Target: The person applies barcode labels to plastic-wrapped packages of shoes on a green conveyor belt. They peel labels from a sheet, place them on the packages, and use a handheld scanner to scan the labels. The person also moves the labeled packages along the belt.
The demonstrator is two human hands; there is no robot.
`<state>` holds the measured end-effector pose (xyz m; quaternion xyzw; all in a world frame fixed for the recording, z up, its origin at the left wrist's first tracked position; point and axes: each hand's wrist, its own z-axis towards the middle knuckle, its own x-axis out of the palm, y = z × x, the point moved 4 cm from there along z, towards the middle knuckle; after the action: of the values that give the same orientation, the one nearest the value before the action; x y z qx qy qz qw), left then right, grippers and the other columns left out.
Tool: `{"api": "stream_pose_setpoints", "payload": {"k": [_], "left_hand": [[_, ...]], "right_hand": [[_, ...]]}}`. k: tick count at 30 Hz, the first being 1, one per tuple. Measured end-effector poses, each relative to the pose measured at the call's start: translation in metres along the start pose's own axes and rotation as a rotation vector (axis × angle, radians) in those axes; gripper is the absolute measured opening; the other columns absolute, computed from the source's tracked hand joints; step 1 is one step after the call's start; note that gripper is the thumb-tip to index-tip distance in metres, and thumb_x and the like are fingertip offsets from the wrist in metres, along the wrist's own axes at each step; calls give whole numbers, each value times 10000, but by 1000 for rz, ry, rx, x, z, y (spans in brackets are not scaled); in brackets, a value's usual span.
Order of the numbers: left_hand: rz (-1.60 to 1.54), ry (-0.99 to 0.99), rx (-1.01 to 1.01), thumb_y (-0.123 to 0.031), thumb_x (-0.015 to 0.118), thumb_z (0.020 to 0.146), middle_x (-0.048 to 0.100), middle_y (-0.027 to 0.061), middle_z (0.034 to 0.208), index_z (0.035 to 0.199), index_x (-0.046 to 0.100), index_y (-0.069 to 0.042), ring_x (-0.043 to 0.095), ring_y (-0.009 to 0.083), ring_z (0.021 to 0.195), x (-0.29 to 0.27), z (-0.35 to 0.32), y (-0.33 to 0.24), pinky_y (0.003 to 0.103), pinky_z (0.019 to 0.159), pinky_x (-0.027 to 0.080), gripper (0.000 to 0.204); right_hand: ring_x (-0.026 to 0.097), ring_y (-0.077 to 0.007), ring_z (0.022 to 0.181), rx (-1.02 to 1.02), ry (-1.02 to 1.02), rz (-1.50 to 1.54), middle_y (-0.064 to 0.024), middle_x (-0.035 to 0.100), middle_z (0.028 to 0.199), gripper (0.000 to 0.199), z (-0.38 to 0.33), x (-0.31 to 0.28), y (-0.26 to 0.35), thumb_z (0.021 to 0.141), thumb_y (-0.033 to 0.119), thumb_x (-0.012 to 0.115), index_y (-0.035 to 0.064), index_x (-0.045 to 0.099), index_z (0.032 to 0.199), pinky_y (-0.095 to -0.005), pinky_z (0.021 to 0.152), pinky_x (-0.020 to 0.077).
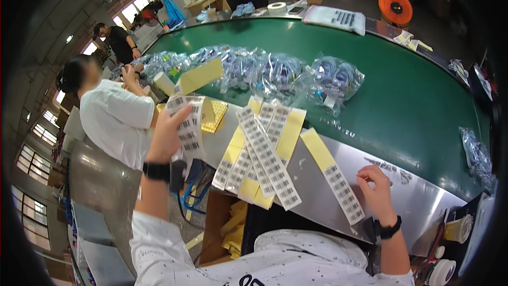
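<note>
My left hand [170,133] is closed on a strip of barcode labels [190,136], which hangs down and has a yellow backing. Over the metal ledge, my right hand [377,186] has its fingers curled toward the thumb; whether anything small is between them I cannot make out. Just left of it lies a single label strip [338,190] with a bare yellow upper end. Several more label strips [270,159] overlap in a fanned pile on the ledge [312,180] between my hands, some jutting over its near edge.
Clear bags of bluish shoes [336,77] line the green conveyor belt [413,95]. A person in white [114,108] works at my left, another in black [123,43] beyond. A cardboard box [214,222] with yellow paper stands below the ledge. Cups [457,230] sit at right.
</note>
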<state>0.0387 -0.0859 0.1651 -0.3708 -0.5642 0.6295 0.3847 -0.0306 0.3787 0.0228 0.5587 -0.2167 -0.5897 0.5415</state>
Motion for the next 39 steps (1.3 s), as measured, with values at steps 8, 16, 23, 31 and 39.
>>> {"api": "stream_pose_setpoints", "payload": {"k": [8,16,23,31,39], "left_hand": [[-253,338,29,41,693,790,663,80,1018,1146,543,34,645,134,884,177,-115,5,278,782,523,387],[-182,613,-431,28,657,831,616,68,1083,1265,438,3,590,115,978,227,-163,85,269,848,483,487],[192,752,-199,48,644,808,585,82,1138,1310,430,1,559,136,1043,244,-162,79,276,889,455,548],[288,869,-242,-157,623,882,570,106,1195,1347,393,24,553,149,1075,253,-166,83,285,899,448,549],[45,660,-345,-218,483,992,574,32,996,1144,538,13,510,52,841,260,-171,96,212,731,418,282]], "right_hand": [[502,-186,1202,117,521,1033,-101,503,1322,474,-5,48,101,940,128,566,1,406,1368,-313,955,454],[475,-278,1256,461,297,1346,-217,494,1333,617,-18,36,73,987,301,479,31,200,1467,-423,1005,443],[547,-220,1138,406,147,1515,-195,510,1289,727,-19,35,62,899,181,638,11,201,1455,-371,938,489],[577,-257,1112,450,173,1420,-199,542,1248,588,-21,32,56,907,102,574,2,293,1414,-378,914,505],[592,-197,978,377,188,1361,-143,580,1144,498,-14,34,52,933,82,524,20,347,1394,-329,828,518]]}}
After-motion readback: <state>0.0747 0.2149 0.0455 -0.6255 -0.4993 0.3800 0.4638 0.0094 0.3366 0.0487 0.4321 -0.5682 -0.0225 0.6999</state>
